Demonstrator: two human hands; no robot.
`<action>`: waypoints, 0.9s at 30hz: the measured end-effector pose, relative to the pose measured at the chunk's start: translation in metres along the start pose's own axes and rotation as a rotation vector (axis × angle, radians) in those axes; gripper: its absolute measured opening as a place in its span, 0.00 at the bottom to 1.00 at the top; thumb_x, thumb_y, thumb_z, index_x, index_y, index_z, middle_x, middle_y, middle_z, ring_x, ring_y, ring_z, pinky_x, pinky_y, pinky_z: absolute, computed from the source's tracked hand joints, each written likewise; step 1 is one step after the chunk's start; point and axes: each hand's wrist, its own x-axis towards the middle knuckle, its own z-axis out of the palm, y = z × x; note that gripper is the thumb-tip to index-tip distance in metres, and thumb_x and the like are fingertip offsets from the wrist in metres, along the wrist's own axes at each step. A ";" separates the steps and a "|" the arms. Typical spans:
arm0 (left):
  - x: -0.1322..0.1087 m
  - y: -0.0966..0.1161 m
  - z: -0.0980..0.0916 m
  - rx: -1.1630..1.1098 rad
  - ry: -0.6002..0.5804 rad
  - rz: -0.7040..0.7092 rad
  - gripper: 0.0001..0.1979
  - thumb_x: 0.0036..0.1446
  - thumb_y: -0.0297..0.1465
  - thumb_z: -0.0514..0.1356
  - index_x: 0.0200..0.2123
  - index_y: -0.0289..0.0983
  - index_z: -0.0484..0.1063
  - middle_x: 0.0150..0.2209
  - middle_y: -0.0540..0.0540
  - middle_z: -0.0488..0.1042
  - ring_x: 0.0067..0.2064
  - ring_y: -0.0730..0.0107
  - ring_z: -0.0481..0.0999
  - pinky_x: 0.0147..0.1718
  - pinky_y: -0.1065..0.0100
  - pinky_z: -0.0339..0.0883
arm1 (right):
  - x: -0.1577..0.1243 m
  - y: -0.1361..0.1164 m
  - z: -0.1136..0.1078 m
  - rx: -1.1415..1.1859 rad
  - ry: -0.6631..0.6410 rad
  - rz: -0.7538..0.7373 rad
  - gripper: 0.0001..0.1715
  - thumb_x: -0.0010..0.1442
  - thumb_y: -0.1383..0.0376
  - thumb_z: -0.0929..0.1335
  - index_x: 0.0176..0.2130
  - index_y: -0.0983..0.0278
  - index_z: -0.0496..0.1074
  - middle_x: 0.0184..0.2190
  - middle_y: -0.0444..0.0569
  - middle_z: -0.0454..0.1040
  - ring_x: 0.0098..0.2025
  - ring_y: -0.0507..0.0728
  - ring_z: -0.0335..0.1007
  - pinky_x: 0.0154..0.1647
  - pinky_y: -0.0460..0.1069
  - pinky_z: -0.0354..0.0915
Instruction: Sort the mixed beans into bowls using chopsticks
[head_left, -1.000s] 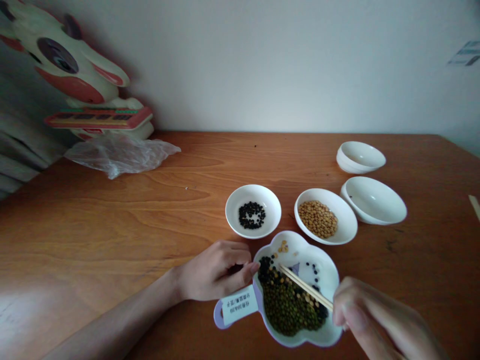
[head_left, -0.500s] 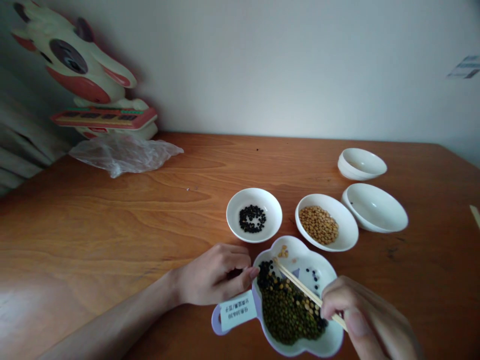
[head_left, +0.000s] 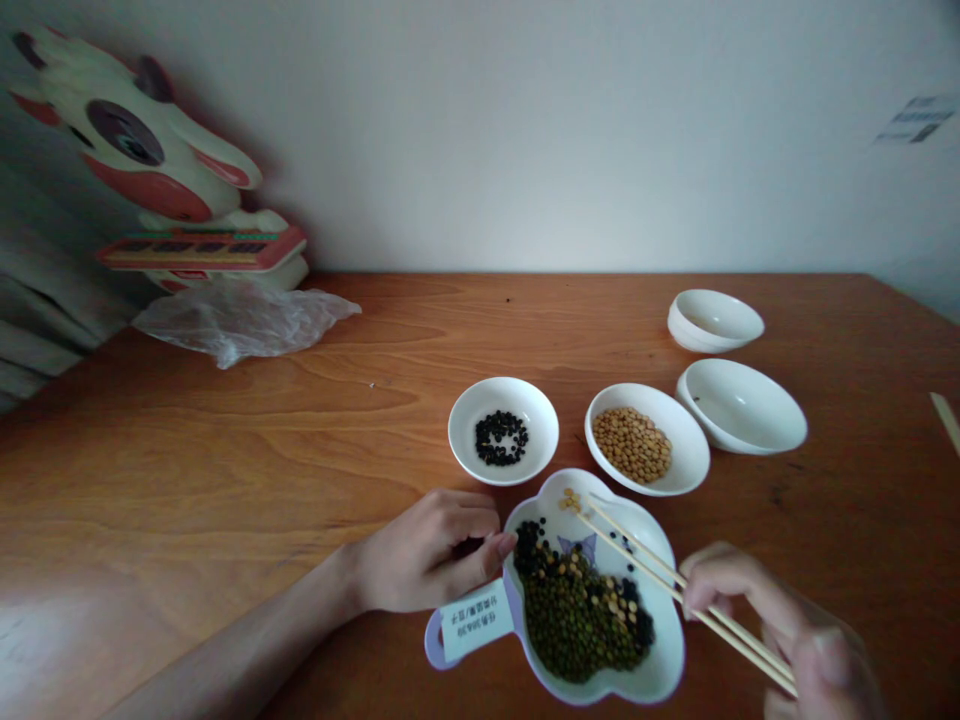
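The fingers (head_left: 720, 578) of the right hand (head_left: 806, 645) pinch a pair of wooden chopsticks (head_left: 645, 571), closed narrowly around them. The sticks' long axis runs up and left from that hand, across a cloud-shaped white dish (head_left: 670, 640), and their slightly parted tips point at a few yellow soybeans (head_left: 570, 500) near the dish's far rim. Below the tips lies a heap of green mung beans (head_left: 577, 630) mixed with black beans and soybeans. The curled left hand (head_left: 431, 550) sits beside the dish's left rim, thumb at the rim; whether it grips the dish, I cannot tell. Its lilac handle (head_left: 433, 645) carries a paper label (head_left: 476, 620). Beyond, on the wooden surface (head_left: 225, 450), stand a bowl of black beans (head_left: 469, 440), a dish of soybeans (head_left: 694, 445), a shallow white bowl (head_left: 739, 410) and stacked white bowls (head_left: 712, 320).
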 end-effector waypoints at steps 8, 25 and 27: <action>0.000 0.001 0.001 0.015 0.019 0.018 0.19 0.77 0.29 0.52 0.29 0.38 0.65 0.28 0.49 0.71 0.30 0.73 0.67 0.29 0.68 0.58 | 0.008 0.023 0.000 0.046 -0.123 -0.027 0.42 0.75 0.38 0.51 0.30 0.59 0.75 0.26 0.49 0.73 0.27 0.57 0.70 0.26 0.49 0.65; 0.000 0.000 0.000 0.053 0.018 0.041 0.19 0.77 0.30 0.51 0.29 0.38 0.68 0.27 0.49 0.71 0.29 0.73 0.68 0.28 0.68 0.61 | 0.005 0.031 -0.005 0.018 -0.125 0.055 0.52 0.67 0.29 0.44 0.29 0.59 0.72 0.26 0.51 0.73 0.29 0.60 0.70 0.29 0.53 0.65; -0.001 0.000 0.000 0.046 0.013 0.028 0.19 0.77 0.30 0.52 0.29 0.38 0.68 0.27 0.49 0.71 0.29 0.73 0.68 0.29 0.68 0.61 | 0.002 0.029 -0.003 0.021 -0.101 0.078 0.51 0.68 0.29 0.45 0.29 0.59 0.72 0.26 0.51 0.72 0.30 0.60 0.69 0.30 0.53 0.64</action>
